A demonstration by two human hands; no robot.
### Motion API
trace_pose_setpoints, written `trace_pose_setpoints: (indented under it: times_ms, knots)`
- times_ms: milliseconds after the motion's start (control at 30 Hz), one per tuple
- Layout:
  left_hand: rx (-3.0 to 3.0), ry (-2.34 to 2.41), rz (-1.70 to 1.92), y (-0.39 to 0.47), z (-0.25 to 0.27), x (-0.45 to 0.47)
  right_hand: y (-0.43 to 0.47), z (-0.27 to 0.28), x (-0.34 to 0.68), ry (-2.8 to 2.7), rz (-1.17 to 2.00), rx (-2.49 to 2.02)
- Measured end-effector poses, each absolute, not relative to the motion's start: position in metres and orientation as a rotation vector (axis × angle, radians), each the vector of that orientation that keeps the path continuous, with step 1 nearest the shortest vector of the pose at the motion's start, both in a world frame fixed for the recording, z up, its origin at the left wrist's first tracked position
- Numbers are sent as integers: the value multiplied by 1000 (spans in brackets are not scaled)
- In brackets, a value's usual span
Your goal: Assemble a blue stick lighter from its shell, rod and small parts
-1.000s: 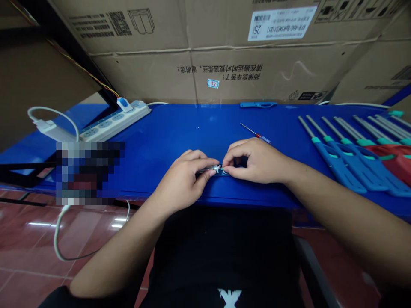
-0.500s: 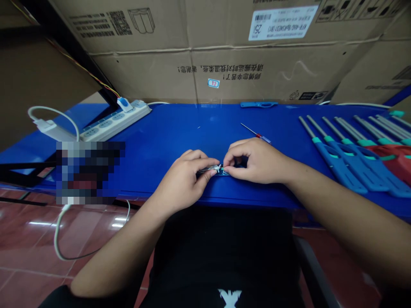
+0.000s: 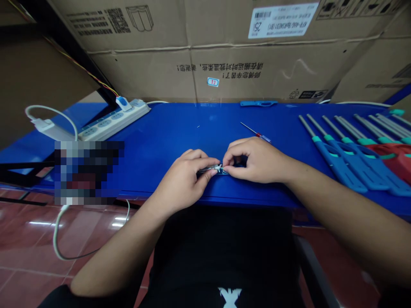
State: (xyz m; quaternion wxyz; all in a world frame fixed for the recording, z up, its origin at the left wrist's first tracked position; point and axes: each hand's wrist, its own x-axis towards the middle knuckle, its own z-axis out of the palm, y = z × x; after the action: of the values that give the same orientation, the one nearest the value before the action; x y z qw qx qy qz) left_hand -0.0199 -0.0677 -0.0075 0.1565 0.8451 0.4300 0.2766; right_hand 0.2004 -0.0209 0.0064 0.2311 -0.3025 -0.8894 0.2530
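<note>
Near the front of the blue table, my left hand [image 3: 184, 179] is closed, thumb and forefinger pinching a slim metallic piece [image 3: 205, 169]. At its right end sits a small whitish fitting [image 3: 219, 167]. My right hand [image 3: 257, 161] is closed beside it, thumb and fingertips pinched at the small green-and-white end of the assembly. What exactly those fingertips grip is hidden. Beneath both hands shows a bit of blue plastic [image 3: 221, 173], mostly covered. Beyond my right hand lies a screwdriver [image 3: 255, 131] with a clear handle and red collar.
Several blue long-nosed lighters [image 3: 345, 167] and red ones [image 3: 385, 155] lie in a row at the right. A blue plastic part [image 3: 258, 103] rests by the cardboard box [image 3: 154, 77]. At the left are a power strip [image 3: 112, 122], cables and a blurred-out patch.
Both hands stay nearly in place at the same small assembly. The view has shifted very slightly.
</note>
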Motion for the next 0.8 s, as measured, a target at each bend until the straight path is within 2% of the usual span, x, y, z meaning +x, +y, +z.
trace_pose_setpoints:
  times_ms: [800]
  knots:
    - [2392,1250,808,-69,-8,-21,-21,8,201,-2475,621,-829]
